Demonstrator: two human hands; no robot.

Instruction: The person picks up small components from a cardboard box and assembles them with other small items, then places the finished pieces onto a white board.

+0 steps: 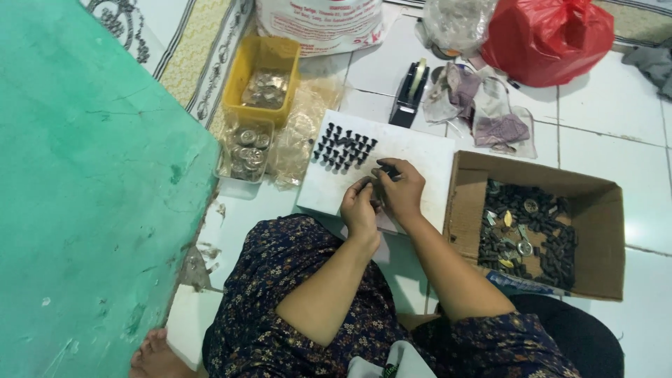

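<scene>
White floor tiles [609, 105] carry a white board [420, 150] where small black parts [343, 148] are stood in rows. Another small dark piece [387, 170] is pinched between the left hand [359, 208] and right hand [400, 192], apparently being assembled; placing it beside the rows seems called for.

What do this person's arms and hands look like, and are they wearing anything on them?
Both forearms are bare down to the left hand and the right hand: no gloves, watch or bracelets that I can see. Short sleeves of a dark navy garment with a small floral print end near the elbows.
</scene>
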